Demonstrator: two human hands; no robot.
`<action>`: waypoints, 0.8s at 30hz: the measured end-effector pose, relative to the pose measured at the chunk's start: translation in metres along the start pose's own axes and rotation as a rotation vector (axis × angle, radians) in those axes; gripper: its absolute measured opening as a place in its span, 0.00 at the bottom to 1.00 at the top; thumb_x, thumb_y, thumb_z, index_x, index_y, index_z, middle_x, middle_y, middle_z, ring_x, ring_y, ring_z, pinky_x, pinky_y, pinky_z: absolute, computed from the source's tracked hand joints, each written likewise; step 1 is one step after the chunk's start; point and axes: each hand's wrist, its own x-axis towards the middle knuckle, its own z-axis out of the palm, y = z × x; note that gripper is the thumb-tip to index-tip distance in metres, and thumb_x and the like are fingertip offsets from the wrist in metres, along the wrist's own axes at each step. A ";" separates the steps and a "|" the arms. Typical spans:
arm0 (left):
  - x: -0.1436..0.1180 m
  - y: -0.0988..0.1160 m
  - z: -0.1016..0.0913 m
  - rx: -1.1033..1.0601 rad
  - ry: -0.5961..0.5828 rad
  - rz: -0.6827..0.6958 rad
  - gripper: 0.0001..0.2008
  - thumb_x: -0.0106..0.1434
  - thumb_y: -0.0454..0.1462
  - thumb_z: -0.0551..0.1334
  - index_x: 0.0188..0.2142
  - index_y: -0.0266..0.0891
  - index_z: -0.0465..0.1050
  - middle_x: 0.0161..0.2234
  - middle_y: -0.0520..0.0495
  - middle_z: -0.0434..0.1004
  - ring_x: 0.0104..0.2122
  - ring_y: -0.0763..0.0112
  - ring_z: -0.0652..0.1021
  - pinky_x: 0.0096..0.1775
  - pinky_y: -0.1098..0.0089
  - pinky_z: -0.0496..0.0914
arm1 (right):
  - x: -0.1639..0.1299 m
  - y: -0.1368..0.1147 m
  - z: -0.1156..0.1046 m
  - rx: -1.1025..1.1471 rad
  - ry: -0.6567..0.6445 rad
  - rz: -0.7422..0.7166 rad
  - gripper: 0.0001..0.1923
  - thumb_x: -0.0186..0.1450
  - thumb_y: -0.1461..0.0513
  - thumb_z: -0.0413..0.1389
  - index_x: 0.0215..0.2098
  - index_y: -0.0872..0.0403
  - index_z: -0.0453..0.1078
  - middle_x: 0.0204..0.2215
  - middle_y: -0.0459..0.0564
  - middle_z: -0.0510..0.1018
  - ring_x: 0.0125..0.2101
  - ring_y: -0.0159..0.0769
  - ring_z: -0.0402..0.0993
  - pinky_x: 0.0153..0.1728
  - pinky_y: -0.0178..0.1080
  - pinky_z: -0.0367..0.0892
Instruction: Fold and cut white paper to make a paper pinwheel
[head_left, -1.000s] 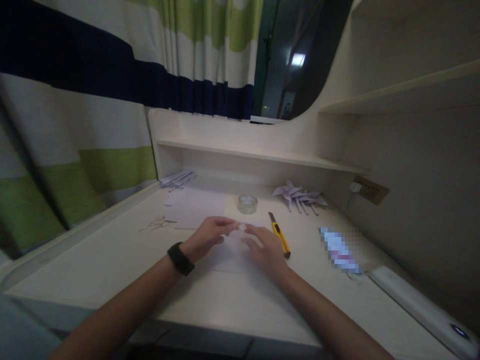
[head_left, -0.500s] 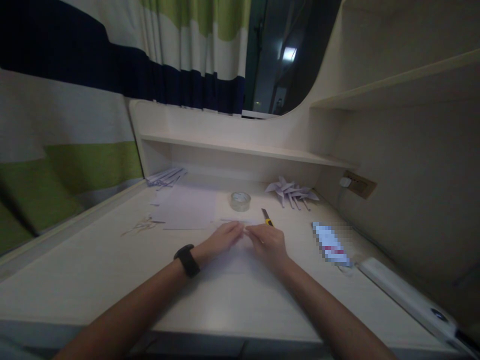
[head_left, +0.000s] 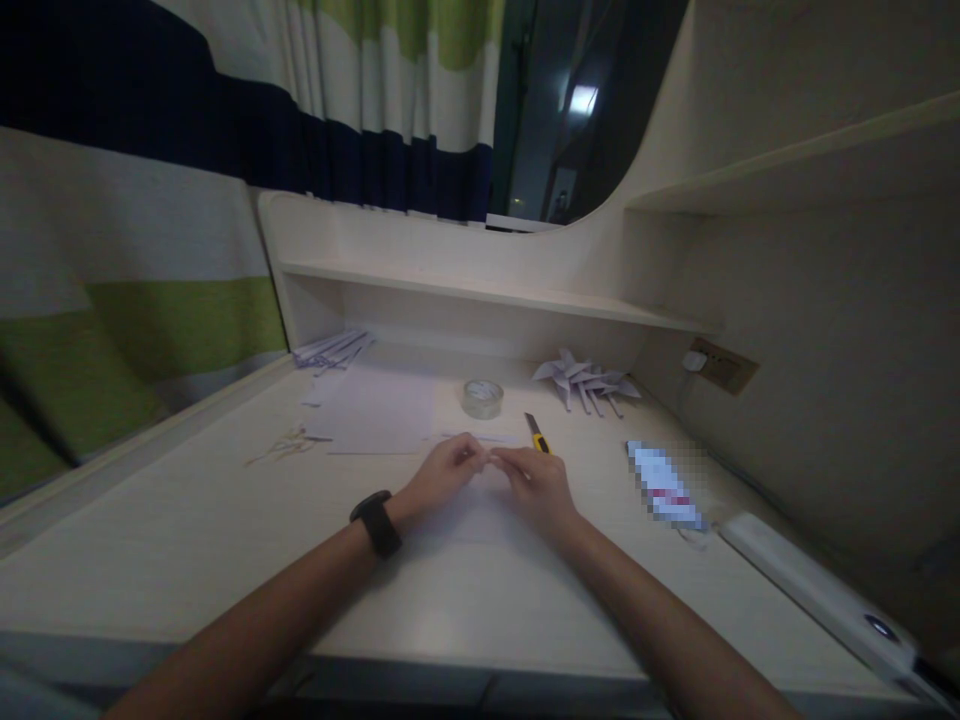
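My left hand point(head_left: 450, 472), with a dark watch point(head_left: 376, 523) on its wrist, has its fingers pinched near the middle of the desk. Almost touching it, my right hand point(head_left: 536, 485) is closed in a pinch too. Whatever sits between the fingertips is too small and blurred to name. A thin white paper strip or stick point(head_left: 480, 437) lies just beyond the hands. The yellow utility knife point(head_left: 538, 434) rests right behind my right hand. Farther back stands a roll of clear tape point(head_left: 482, 399).
White paper sheets point(head_left: 379, 410) lie at left, with rolled paper sticks point(head_left: 334, 350) behind and thin loose strings point(head_left: 285, 445) beside them. Paper pinwheels point(head_left: 585, 380) sit at the back right. A pixelated phone-like object point(head_left: 664, 485) and a long white device point(head_left: 814, 580) lie along the right side.
Both hands stay at the same spot, fingertips still together. The left hand's fingers have curled slightly more, and the view has shifted a little.
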 end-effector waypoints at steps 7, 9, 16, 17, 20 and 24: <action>-0.001 -0.002 0.001 -0.059 -0.014 -0.079 0.17 0.62 0.48 0.54 0.26 0.37 0.67 0.18 0.55 0.61 0.18 0.76 0.62 0.21 0.74 0.57 | 0.000 0.003 0.001 -0.029 0.043 -0.098 0.10 0.64 0.65 0.53 0.39 0.52 0.75 0.33 0.50 0.81 0.32 0.35 0.78 0.36 0.36 0.71; -0.001 -0.002 0.002 -0.041 -0.013 -0.087 0.19 0.64 0.48 0.50 0.25 0.37 0.66 0.18 0.54 0.61 0.18 0.76 0.62 0.22 0.73 0.57 | -0.001 0.004 0.002 -0.031 0.048 -0.114 0.10 0.64 0.66 0.53 0.39 0.52 0.75 0.33 0.50 0.81 0.32 0.36 0.78 0.36 0.36 0.71; -0.004 0.006 0.002 0.151 0.026 0.048 0.15 0.65 0.41 0.51 0.24 0.37 0.65 0.24 0.50 0.67 0.27 0.71 0.68 0.31 0.71 0.62 | 0.000 0.000 0.001 -0.016 0.031 -0.128 0.09 0.64 0.65 0.53 0.39 0.54 0.75 0.33 0.51 0.81 0.32 0.36 0.78 0.36 0.36 0.70; -0.005 0.006 0.001 0.164 0.032 0.047 0.14 0.64 0.40 0.52 0.25 0.37 0.65 0.24 0.50 0.68 0.27 0.71 0.68 0.31 0.70 0.62 | 0.000 0.000 0.002 -0.013 0.025 -0.126 0.09 0.64 0.65 0.53 0.39 0.54 0.75 0.33 0.51 0.81 0.32 0.36 0.78 0.36 0.36 0.70; -0.006 0.004 0.001 0.180 0.055 0.051 0.11 0.63 0.40 0.54 0.28 0.37 0.66 0.26 0.50 0.69 0.29 0.70 0.69 0.32 0.70 0.62 | -0.001 0.000 0.003 -0.026 0.008 -0.112 0.08 0.64 0.64 0.53 0.38 0.53 0.75 0.31 0.50 0.81 0.31 0.35 0.78 0.35 0.35 0.69; -0.006 0.000 0.000 0.182 0.069 0.066 0.10 0.63 0.40 0.55 0.28 0.37 0.66 0.26 0.51 0.69 0.28 0.71 0.69 0.32 0.71 0.62 | -0.001 0.002 0.003 -0.053 -0.022 -0.124 0.08 0.65 0.63 0.53 0.38 0.52 0.75 0.30 0.49 0.81 0.30 0.34 0.77 0.34 0.34 0.69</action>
